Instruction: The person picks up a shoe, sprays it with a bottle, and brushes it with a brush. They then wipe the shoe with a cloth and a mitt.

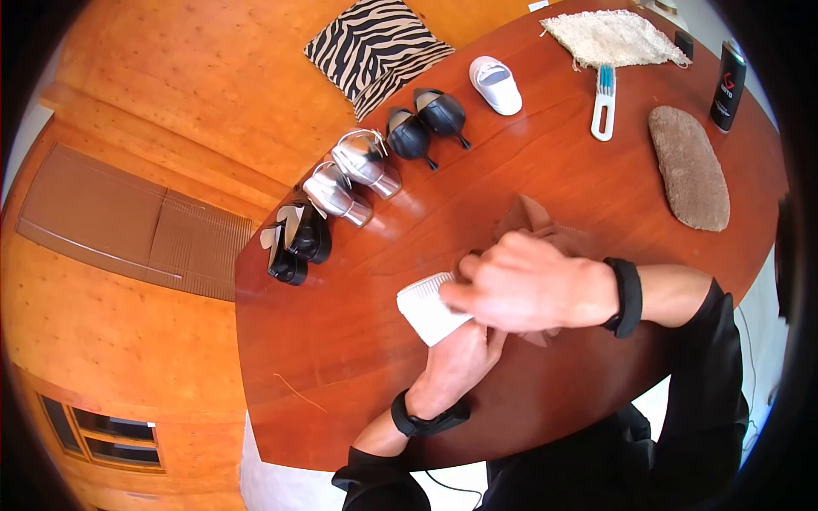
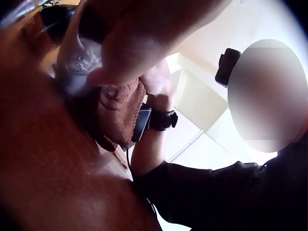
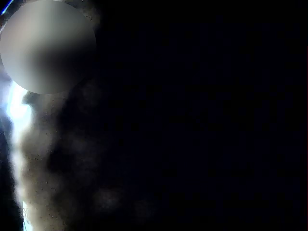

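Observation:
My left hand (image 1: 458,364) grips a white shoe (image 1: 424,307) just over the table, its ribbed edge showing toward the far side. My right hand (image 1: 541,285), fingers curled, crosses over the left and holds a brown cloth (image 1: 533,215) against the shoe. Folds of this cloth hang out behind and below the right hand. In the left wrist view, the thumb lies across the pale shoe (image 2: 79,62), and the textured cloth (image 2: 120,113) is bunched beside it. The right wrist view is almost wholly dark.
Along the table's (image 1: 341,358) far left edge stand black loafers (image 1: 298,238), silver heels (image 1: 354,179), black heels (image 1: 426,128) and another white shoe (image 1: 496,85). Toward the right are a white-handled brush (image 1: 603,111), cream cloth (image 1: 613,38), brown fuzzy pad (image 1: 688,166) and black spray can (image 1: 728,85).

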